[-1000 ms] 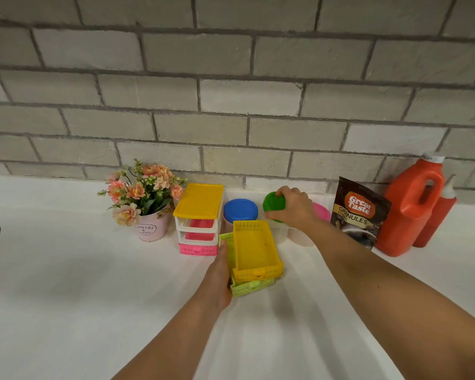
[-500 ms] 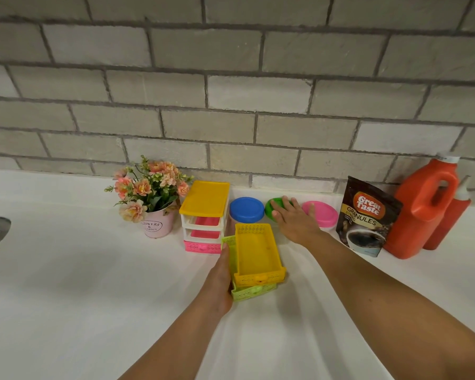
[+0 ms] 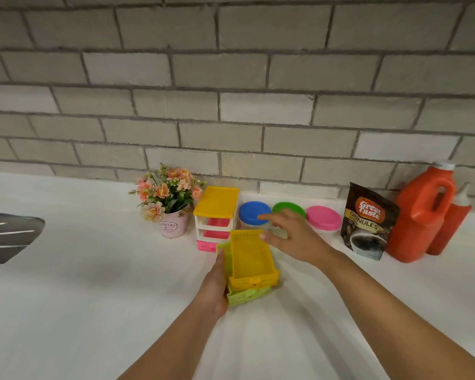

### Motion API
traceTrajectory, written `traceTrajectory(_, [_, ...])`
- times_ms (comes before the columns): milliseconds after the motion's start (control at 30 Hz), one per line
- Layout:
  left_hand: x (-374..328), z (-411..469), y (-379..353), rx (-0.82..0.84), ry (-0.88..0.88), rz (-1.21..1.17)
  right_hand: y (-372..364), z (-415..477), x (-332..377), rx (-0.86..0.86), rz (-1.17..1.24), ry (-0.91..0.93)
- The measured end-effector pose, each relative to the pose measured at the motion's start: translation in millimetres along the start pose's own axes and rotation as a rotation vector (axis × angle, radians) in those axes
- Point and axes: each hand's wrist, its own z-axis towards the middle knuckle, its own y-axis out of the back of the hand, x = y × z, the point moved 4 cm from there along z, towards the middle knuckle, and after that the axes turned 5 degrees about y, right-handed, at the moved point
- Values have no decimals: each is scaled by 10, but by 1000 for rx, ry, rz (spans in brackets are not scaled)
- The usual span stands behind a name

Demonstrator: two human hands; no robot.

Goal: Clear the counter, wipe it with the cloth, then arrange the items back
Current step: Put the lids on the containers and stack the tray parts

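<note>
A yellow drawer tray [image 3: 251, 259] lies stacked on a light green tray [image 3: 246, 294] on the white counter [image 3: 93, 283]. My left hand [image 3: 215, 283] grips the left side of the stack. My right hand [image 3: 294, 237] hovers with fingers spread just behind the trays, empty, in front of the jars. A small drawer unit with a yellow top [image 3: 216, 212] stands behind, with two empty slots and a pink drawer at the bottom. Jars with a blue lid [image 3: 254, 212], a green lid [image 3: 288, 208] and a pink lid [image 3: 323, 218] stand in a row at the wall.
A pink flower pot [image 3: 173, 227] stands left of the drawer unit. A coffee granules pouch [image 3: 368, 223], an orange jug [image 3: 422, 215] and a red squeeze bottle [image 3: 453, 220] stand at the right. A metal sink [image 3: 3, 237] sits at the far left. A brick wall is behind.
My right hand set the green-lidded jar down between the blue and pink ones, let go of it, and drew back toward the trays. My left hand stayed on the trays.
</note>
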Motion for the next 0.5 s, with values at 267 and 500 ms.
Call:
traceTrajectory(267, [-110,-470,93,-41,-95,-10,-268,-334,360,297,-20,16])
traceTrajectory(500, [-205,-722,338,-163,-158,16,-422,-373,653,259,-20,81])
